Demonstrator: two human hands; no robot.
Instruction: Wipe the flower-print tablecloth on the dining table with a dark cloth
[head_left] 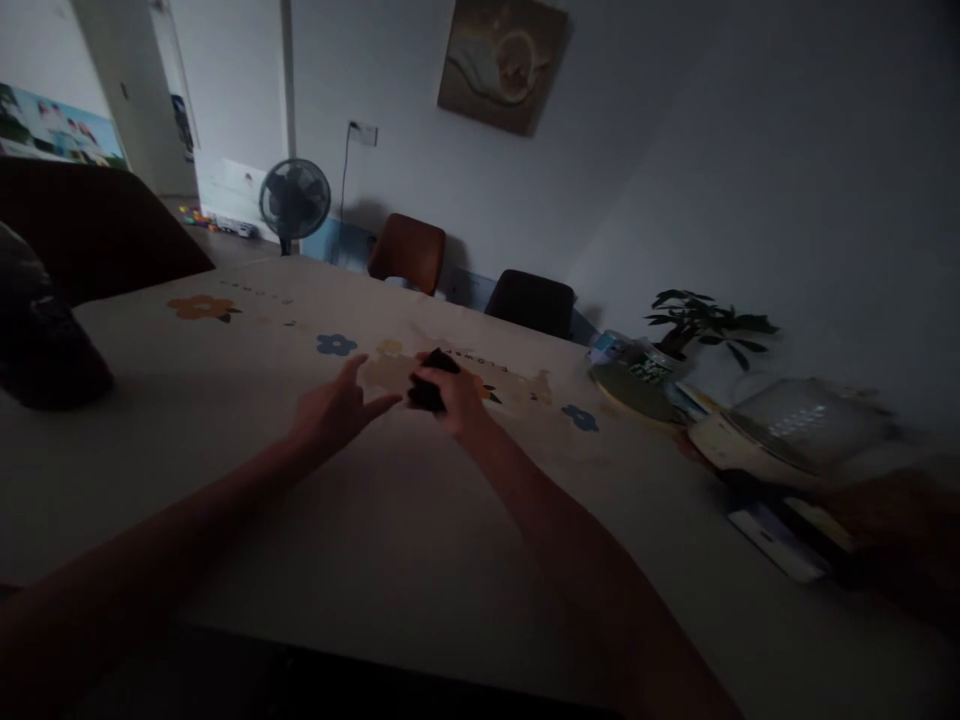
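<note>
My right hand (456, 396) is closed around a small dark, blocky object (427, 391) above the middle of the table. The dim light hides what kind of thing it is. Just left of it, my left hand (334, 408) is empty, its thumb and fingers apart and the thumb pointing toward the dark object. Beneath both hands lies a pale tablecloth (360, 540) printed with orange, yellow and blue flowers and lettering.
A dark bottle-like object (45, 330) stands at the left. Along the right side are a potted plant (679, 335), a round mat (634, 392), a dish under a translucent cover (802, 415) and a white box (776, 540). Chairs (409, 252) and a fan (295, 200) stand beyond the table.
</note>
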